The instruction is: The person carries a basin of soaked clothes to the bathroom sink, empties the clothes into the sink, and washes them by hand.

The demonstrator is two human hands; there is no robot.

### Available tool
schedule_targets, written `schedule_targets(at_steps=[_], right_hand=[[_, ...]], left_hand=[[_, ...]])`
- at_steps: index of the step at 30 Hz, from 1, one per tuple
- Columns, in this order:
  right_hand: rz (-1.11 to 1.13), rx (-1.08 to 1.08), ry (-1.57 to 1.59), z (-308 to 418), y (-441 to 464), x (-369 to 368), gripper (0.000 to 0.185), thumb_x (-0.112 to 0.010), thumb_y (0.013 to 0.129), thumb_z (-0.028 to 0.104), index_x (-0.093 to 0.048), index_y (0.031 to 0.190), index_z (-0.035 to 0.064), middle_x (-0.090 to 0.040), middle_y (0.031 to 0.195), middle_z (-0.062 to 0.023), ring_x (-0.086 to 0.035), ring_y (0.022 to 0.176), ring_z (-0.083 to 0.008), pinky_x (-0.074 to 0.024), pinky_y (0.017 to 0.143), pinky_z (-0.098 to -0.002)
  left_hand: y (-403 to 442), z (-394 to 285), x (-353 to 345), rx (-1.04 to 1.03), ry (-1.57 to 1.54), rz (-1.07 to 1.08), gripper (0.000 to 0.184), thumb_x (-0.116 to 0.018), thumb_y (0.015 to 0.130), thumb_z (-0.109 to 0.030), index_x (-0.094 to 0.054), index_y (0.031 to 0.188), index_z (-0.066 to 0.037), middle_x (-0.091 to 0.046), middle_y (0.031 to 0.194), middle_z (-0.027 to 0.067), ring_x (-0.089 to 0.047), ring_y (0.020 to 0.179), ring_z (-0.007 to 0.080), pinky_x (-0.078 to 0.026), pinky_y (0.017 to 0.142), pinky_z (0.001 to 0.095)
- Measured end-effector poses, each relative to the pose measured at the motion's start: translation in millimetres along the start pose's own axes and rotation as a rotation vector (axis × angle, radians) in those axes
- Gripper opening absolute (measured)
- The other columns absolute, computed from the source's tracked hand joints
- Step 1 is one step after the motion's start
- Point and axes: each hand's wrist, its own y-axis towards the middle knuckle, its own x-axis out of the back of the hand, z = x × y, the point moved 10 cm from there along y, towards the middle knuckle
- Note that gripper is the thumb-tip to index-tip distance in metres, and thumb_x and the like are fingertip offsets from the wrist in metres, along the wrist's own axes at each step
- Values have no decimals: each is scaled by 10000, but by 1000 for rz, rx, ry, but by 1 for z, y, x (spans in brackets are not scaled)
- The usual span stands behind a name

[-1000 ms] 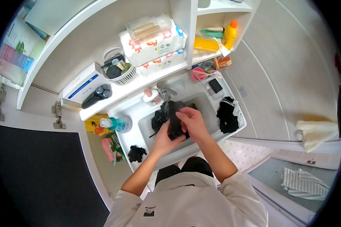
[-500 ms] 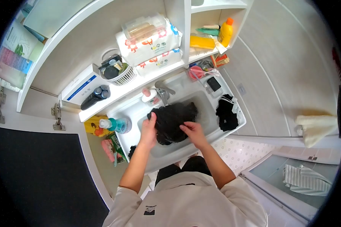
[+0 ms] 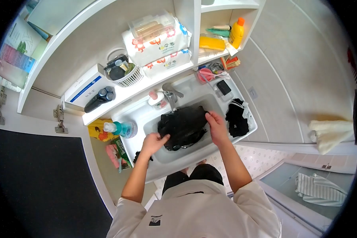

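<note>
Left hand (image 3: 154, 143) and right hand (image 3: 216, 127) each pinch an edge of a dark, rumpled black cloth (image 3: 182, 126), thumb against fingers, with the cloth spread between them. Along its upper part the fabric lies fairly smooth and thin-looking; lower down it bunches into folds with small glossy highlights. Its outline is an irregular oval, ragged at the borders. The cloth lies over the basin of a smooth white sink (image 3: 167, 162), just below the curved metal faucet (image 3: 171, 98). From the left hand it extends up and to the right; from the right hand it extends to the left, held there near its upper right corner. How far its underside rests on the basin cannot be told.

On the sink's right ledge, near the right hand but apart from it, sits a crumpled black garment (image 3: 237, 122) with white stripes and a pale edge. Beyond it are a small black block (image 3: 223, 87) and a round pink cup (image 3: 205, 75). Close to the left forearm, a scrap of black fabric (image 3: 137, 156) shows partly, and farther up the left ledge stands a translucent teal bottle (image 3: 125, 129) with a white top. Beside the faucet is a white pump bottle (image 3: 158, 100) with a pink head.
</note>
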Motion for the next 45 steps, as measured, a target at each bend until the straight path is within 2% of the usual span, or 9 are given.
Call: schedule_targets(at_steps=[3,9,13,17,21,30,35,44,45], right_hand=[[110,-46,-35,-1,-11,-23,184,-622,975,148,-673,1113,36,-648,1028,46,-552,974,-48,-433,876,-235],[285,-79,-81,4,-16,-58,200,-647,964,176,-652,1048,-6,-644,946,6,-566,916,-86,-462,815,-246],[207,163,-370,36,1,-46,175,-694,931,169,-624,891,15,-602,808,25,-545,817,-65,-451,720,-245],[-4,275,-469,46,7,-14,257,-774,861,203,-628,978,28,-635,921,-62,-596,889,-153,-485,752,-310],[-243,563,-788,60,-40,-24,414,-820,804,263,-619,1086,37,-635,1033,-126,-617,1009,-274,-506,807,-382],[173,355,-518,14,-37,-68,315,-776,842,227,-608,869,-38,-571,715,-110,-545,617,-199,-456,577,-321],[287,267,-321,19,-32,-73,245,-649,958,200,-622,935,-43,-583,735,-95,-495,668,-120,-449,627,-303],[67,402,-611,55,-37,-62,305,-565,991,275,-665,977,-14,-650,825,-220,-614,760,-413,-487,667,-404],[62,425,-604,57,-37,-61,309,-578,993,273,-651,928,-20,-617,748,-191,-594,657,-319,-463,633,-377]], left_hand=[[-20,-60,10,-354,104,-248,299,-761,821,-247,-723,1032,-39,-708,988,108,-682,904,275,-536,797,327],[-16,-144,-23,-727,-64,-151,253,-717,860,-180,-697,1054,-19,-695,940,125,-668,880,302,-523,771,358],[7,-127,-37,-460,116,4,244,-672,923,-209,-638,871,27,-662,751,97,-645,739,307,-472,680,392],[32,-76,-51,-167,-752,166,298,-540,1041,-250,-677,893,-30,-658,783,-43,-613,724,100,-432,598,291],[17,-96,-55,43,-1318,255,294,-499,1054,-280,-635,1148,-37,-709,1038,33,-669,908,137,-531,833,269],[-4,-127,-23,-228,-792,196,343,-695,920,-68,-588,1243,-26,-668,1099,23,-622,970,96,-503,869,261],[-2,-103,-28,-169,-572,196,185,-706,929,-108,-683,1082,-7,-682,933,-24,-580,828,45,-473,741,212],[-8,-86,17,-154,-710,-82,268,-596,1016,-227,-696,1044,20,-693,946,5,-593,831,88,-482,769,253],[-6,-84,15,-140,-773,-51,286,-570,1029,-241,-688,1059,18,-697,970,16,-605,843,98,-493,778,267]])
